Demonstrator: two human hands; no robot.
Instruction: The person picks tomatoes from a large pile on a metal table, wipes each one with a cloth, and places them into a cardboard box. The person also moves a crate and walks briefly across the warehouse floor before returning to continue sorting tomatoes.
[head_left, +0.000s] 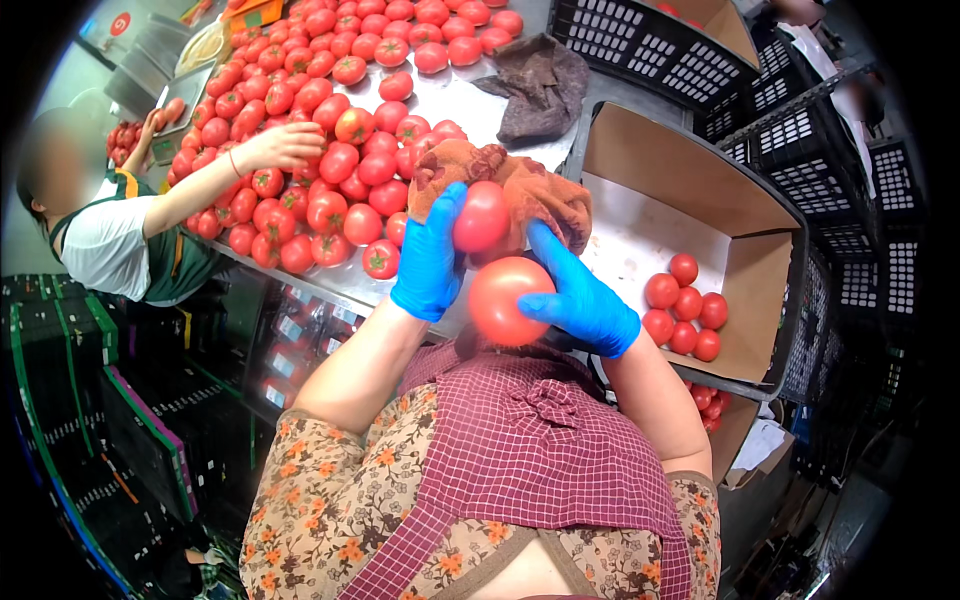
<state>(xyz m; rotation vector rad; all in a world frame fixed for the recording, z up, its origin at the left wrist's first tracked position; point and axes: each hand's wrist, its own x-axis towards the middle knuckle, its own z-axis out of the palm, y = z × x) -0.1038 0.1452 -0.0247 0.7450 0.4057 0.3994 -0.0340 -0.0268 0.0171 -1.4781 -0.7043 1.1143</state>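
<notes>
Both of my hands wear blue gloves and are raised in front of my apron, above the table's near edge. My left hand (433, 259) grips a red tomato (481, 217) against an orange cloth (551, 196). The cloth is bunched over and behind the fingers of both hands. A second, larger-looking tomato (510, 301) lies in my right hand (589, 296), with the thumb across its side. The fingers of that hand reach up to the cloth, and part of them is hidden.
Many tomatoes (327, 211) cover the metal table (450, 94) at left, where a co-worker's hand (289, 146) reaches in. A dark cloth (541, 88) lies behind. To the right stands a cardboard-lined crate (761, 300) with several tomatoes. Black crates (652, 45) stand beyond.
</notes>
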